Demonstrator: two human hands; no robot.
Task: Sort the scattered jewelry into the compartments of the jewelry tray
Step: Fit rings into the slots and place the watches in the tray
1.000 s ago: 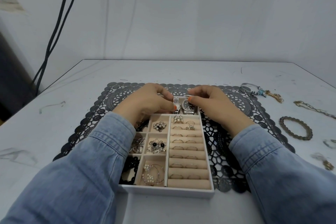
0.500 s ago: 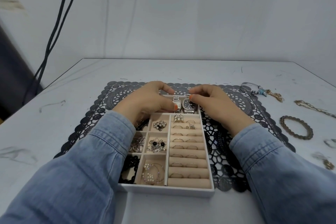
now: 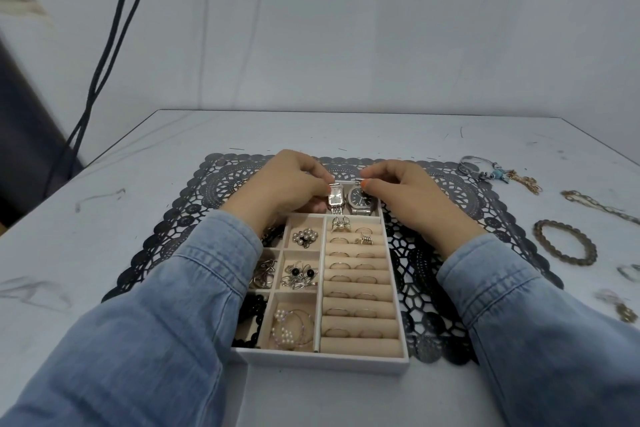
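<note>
The person's left hand (image 3: 287,184) is pinching the small rectangular silver watch (image 3: 335,198), which a second ago was being held raised above the far end of the white, beige-lined jewelry tray (image 3: 322,359) and is now lying face up in the tray's far compartment. It is resting just beside the round-cornered silver watch with a dark dial (image 3: 360,200). The right hand (image 3: 405,191), fingers curled, is pinching a small silver piece at the top of that dark-dial watch, apparently its band, and has barely shifted. This placement looks nearly finished, with only the release outstanding. The padded ring rolls (image 3: 356,288) on the tray's right side are holding pairs of thin rings, with a silver bow-shaped ring (image 3: 340,224) in the farthest row. The middle column is holding a pearl cluster (image 3: 304,237), black-bead silver earrings (image 3: 299,277) and pearl-trimmed hoops (image 3: 292,326). The left column, partly hidden by the denim sleeve (image 3: 173,305), is showing silver loops (image 3: 265,274) and black beads (image 3: 251,314). The tray is sitting on a black lace mat (image 3: 194,198) on the white table (image 3: 346,132). Well to the right, pieces are still waiting unsorted: a brownish beaded bracelet (image 3: 564,242), a gold chain (image 3: 599,204) and a silver bangle with a blue charm (image 3: 485,168).
</note>
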